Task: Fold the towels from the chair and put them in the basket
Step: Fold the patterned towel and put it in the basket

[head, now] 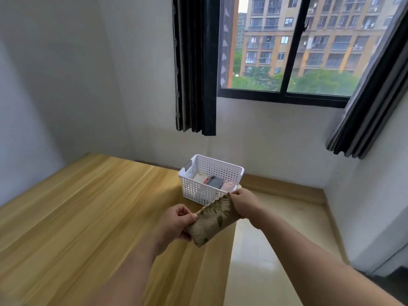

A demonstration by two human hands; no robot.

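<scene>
A folded olive-beige towel with a leaf pattern (213, 221) hangs in the air above the wooden table's right edge. My left hand (174, 225) grips its near end. My right hand (241, 203) pinches its far end, close to the basket. The white perforated basket (199, 192) stands at the table's far right corner. Inside it lie folded towels: a white one (199, 177), a grey one (214, 181) and a pink one (228, 185). The chair is out of view.
The wooden table (88, 217) fills the left and centre. Pale tiled floor (265, 250) lies to its right. Behind are white walls, a window (287, 51) and dark curtains (195, 62) on both sides.
</scene>
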